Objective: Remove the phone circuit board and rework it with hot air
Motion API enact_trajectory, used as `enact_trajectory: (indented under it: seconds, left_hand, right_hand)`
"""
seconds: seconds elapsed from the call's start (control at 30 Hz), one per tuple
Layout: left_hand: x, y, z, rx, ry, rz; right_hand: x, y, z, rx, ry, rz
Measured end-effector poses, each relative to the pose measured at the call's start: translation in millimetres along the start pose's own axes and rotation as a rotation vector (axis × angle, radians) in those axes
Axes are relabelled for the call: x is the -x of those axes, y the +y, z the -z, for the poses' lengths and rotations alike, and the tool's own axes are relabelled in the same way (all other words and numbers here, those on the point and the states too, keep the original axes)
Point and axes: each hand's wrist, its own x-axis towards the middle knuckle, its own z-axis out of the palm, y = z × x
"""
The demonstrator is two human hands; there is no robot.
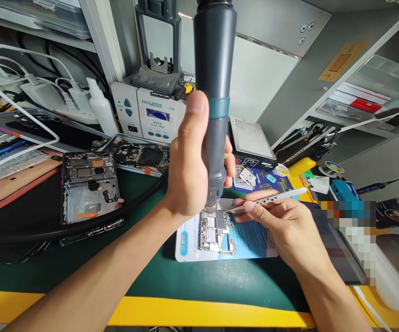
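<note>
Wrapped round a dark grey hot air gun (pixel 216 60), my left hand (pixel 189 161) is closed on its handle, thumb up along the side. The gun stands upright, its metal nozzle (pixel 211 205) pointing down just over the top of a phone logic board (pixel 216 235). My right hand (pixel 282 221) pinches silver tweezers (pixel 278 197) with holes along the arm. Their tips reach the board's upper edge beside the nozzle; whether they touch it I cannot tell. Under the board lies a white and light-blue printed card (pixel 251 240) on the green mat (pixel 144 272).
A hot air station (pixel 157 113) stands at the back. To the left lies an opened phone frame (pixel 90 184), crossed by the gun's thick black hose (pixel 130 205). A dark flat screen (pixel 334 244) lies right of the card. Behind are a small box-shaped device (pixel 251 143) and a white bottle (pixel 102 108).
</note>
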Motion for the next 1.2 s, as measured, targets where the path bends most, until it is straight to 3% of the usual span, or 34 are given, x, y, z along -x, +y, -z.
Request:
enact_trajectory:
  seconds: [0.23, 0.5, 1.2]
  left_hand:
    - [-2.7, 0.7, 7.2, -0.07, -0.004, -0.017]
    - [-3.7, 0.2, 5.8, -0.038, -0.002, 0.02]
    - [-2.8, -1.5, 7.2, -0.024, -0.013, 0.01]
  right_hand:
    - [3.9, -2.0, -4.0, 0.09, 0.0, 0.03]
    - [8.7, -2.9, -9.0, 0.334, 0.005, 0.192]
    - [9.7, -2.0, -10.2, 0.373, 0.009, 0.234]
